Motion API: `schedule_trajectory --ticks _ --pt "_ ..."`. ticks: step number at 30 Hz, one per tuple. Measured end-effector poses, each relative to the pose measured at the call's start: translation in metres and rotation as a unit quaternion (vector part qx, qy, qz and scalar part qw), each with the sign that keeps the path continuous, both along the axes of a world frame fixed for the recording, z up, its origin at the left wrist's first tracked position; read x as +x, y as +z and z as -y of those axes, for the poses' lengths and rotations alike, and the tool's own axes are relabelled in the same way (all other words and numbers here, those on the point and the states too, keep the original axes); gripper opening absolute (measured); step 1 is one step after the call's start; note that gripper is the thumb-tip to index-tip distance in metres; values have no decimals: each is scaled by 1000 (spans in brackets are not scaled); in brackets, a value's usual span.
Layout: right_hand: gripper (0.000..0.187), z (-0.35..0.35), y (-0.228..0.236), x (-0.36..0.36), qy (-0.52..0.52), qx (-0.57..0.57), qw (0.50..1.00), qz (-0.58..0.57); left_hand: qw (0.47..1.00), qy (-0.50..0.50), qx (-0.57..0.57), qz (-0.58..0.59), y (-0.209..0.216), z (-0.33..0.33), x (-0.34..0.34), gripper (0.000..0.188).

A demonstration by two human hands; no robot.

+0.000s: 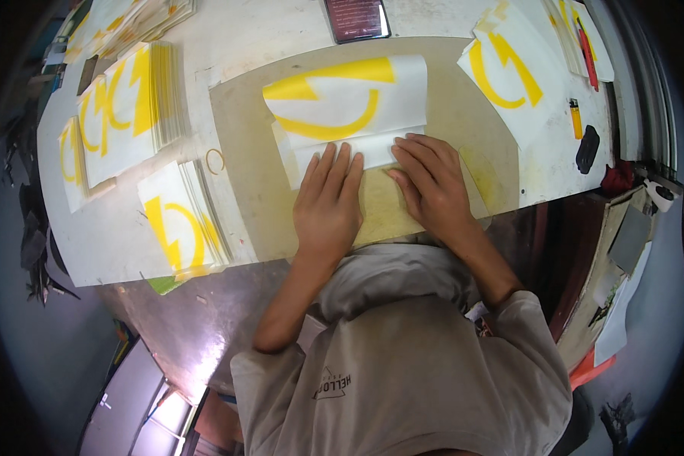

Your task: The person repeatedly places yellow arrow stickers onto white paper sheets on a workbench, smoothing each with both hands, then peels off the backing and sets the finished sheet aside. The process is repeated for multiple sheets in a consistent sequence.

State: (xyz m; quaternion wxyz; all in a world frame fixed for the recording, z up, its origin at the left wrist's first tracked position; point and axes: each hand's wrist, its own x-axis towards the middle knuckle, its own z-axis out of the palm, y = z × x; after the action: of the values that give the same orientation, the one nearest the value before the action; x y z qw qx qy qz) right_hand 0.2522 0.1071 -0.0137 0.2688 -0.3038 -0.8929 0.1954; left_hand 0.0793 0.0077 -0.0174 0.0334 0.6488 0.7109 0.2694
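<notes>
A white paper sheet (403,91) with a yellow curved print lies in front of me on a beige board (243,152). Its near edge is turned over into a narrow folded strip (376,150). My left hand (328,204) rests open on the left part of this strip, fingers stretched out side by side. On the right part lies my right hand (438,186), its fingers extended over the fold and its thumb apart on the board. Neither hand grips anything; the paper under the fingertips is hidden.
Stacks of yellow-printed paper (140,99) stand at the left, with a smaller pile (178,220) nearer. A rubber band (215,161) lies beside them. A phone (357,19) sits at the back. Loose printed sheets (501,76), a yellow lighter (575,119) and a black object (587,150) lie right.
</notes>
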Motion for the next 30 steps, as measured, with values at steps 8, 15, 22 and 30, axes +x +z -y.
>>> schedule_trajectory --ticks 8,15,22,30 --pt "34 19 4 10 -3 16 997 75 990 -56 -131 21 11 26 -3 57" --pt "34 13 11 43 -94 63 980 163 989 -56 -138 -23 8 27 4 62" --pt "27 31 26 0 72 -55 995 -37 991 -72 -116 12 0 30 22 64" --pt "55 -72 -14 -90 164 64 978 115 995 -44 -86 39 8 33 26 52"
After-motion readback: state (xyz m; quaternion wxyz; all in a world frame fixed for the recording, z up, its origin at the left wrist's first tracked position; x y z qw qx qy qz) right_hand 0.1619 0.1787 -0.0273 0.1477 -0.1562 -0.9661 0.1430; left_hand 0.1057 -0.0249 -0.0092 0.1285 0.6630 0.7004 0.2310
